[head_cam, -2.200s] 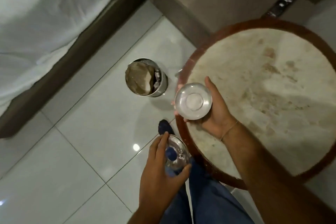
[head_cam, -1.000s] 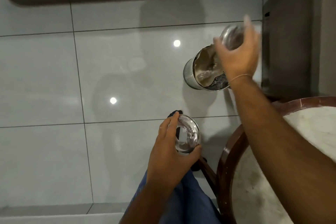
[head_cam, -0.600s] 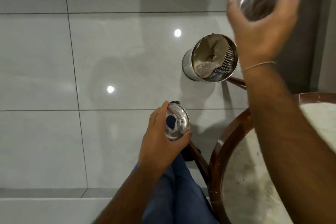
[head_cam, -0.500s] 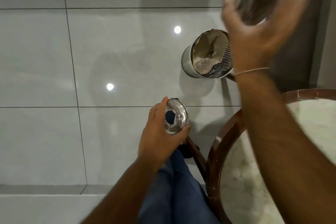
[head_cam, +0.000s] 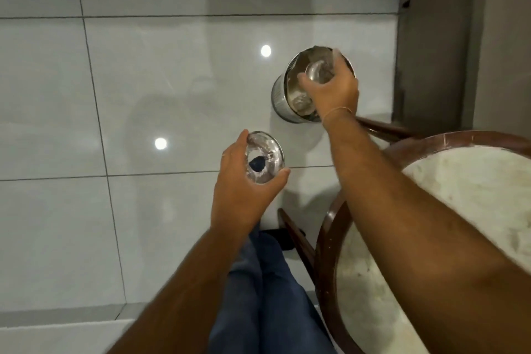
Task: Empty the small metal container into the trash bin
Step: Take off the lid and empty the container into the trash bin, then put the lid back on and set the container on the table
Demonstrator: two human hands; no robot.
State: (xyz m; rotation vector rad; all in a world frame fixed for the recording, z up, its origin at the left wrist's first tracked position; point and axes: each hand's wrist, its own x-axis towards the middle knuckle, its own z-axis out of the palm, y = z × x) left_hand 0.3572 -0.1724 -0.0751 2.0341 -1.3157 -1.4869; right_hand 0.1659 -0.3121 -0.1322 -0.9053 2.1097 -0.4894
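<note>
The trash bin [head_cam: 280,98], a steel cylinder with a brownish liner inside, stands on the white tiled floor. My right hand [head_cam: 334,89] grips the small metal container [head_cam: 318,73] and holds it tipped directly over the bin's mouth, blurred. My left hand [head_cam: 244,190] holds the container's shiny round lid [head_cam: 265,162] flat, nearer to me and left of the bin.
A round table [head_cam: 448,181] with a dark wooden rim and pale marbled top fills the lower right; its wooden legs [head_cam: 296,238] reach toward the bin. A dark cabinet side [head_cam: 431,37] rises at the right. My blue-trousered legs [head_cam: 267,296] are below.
My right hand has come down from high at the upper right with the container and now holds it over the bin's opening. My left hand with the lid has stayed about where it was.
</note>
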